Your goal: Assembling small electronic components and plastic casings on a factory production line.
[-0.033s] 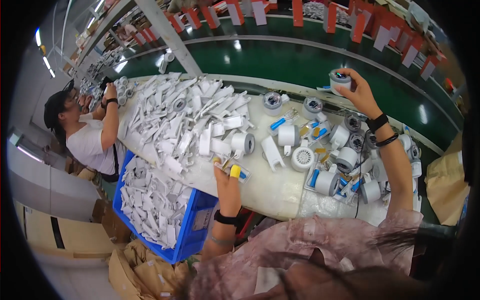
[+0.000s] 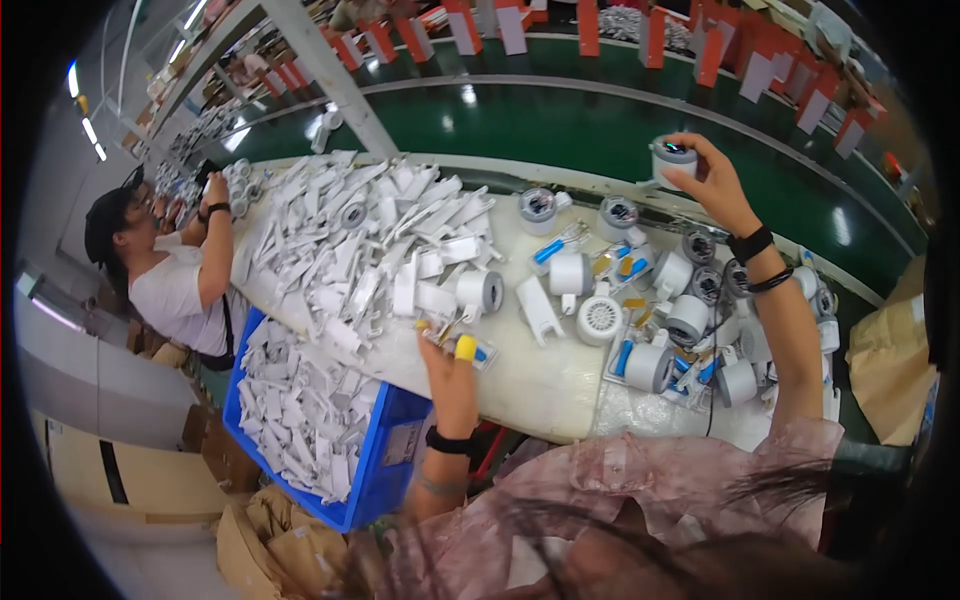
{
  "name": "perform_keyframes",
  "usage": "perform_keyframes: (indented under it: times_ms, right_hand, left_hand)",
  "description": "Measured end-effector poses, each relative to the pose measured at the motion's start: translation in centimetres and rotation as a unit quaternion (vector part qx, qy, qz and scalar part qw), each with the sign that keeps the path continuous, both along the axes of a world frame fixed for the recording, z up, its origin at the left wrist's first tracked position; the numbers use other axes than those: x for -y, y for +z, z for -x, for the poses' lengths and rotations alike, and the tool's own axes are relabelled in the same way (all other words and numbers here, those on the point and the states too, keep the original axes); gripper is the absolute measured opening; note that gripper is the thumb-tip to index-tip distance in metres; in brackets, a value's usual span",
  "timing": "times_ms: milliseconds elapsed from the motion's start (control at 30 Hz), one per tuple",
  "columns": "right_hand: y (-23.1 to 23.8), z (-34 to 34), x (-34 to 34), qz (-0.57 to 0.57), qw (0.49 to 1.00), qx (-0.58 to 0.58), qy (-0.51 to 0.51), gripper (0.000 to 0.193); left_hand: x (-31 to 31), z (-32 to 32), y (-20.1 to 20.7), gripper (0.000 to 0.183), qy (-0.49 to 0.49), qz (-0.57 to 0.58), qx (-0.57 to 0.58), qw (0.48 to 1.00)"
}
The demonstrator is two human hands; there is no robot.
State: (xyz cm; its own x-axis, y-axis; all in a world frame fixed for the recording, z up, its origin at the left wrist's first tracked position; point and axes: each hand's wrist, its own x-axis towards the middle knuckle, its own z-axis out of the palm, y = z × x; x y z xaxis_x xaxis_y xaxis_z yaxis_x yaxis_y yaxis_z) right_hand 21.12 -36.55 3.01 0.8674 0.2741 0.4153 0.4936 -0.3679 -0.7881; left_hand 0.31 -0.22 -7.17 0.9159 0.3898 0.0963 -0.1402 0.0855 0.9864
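Note:
My right hand (image 2: pixel 712 185) is raised over the far side of the white table (image 2: pixel 530 385). It is closed around a white round housing (image 2: pixel 672 158) with a dark top. A black band sits on that wrist. My left hand (image 2: pixel 452 385) reaches onto the near edge of the table, with a yellow cot on one finger. Its fingertips rest on a small clear packet (image 2: pixel 478 352) holding blue and yellow bits. I cannot tell whether it grips the packet.
A big heap of white plastic parts (image 2: pixel 370 240) covers the table's left half. Several white round housings (image 2: pixel 690 320) lie at the right. A blue crate (image 2: pixel 385 455) of white parts stands below the table. A co-worker (image 2: pixel 170 285) sits at the left, and a green conveyor (image 2: pixel 560 120) runs behind.

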Motion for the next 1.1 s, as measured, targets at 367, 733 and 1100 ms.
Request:
perform_keyframes:
  times_ms: [367, 733, 1100]
  right_hand:
    - [7.0, 6.4, -2.5, -0.121, 0.980, -0.073, 0.137, 0.046]
    - [7.9, 13.0, -4.5, -0.141, 0.933, -0.160, 0.291, 0.060]
    - [7.1, 18.3, -1.8, -0.126, 0.936, -0.182, 0.272, 0.053]
  left_hand:
    - [1.6, 1.1, 3.7, 0.071, 0.120, -0.336, 0.080, 0.931]
    - [10.1, -3.0, 7.6, 0.077, -0.230, -0.193, 0.110, 0.947]
    - [11.8, -2.1, 5.5, 0.048, -0.502, 0.039, -0.069, 0.861]
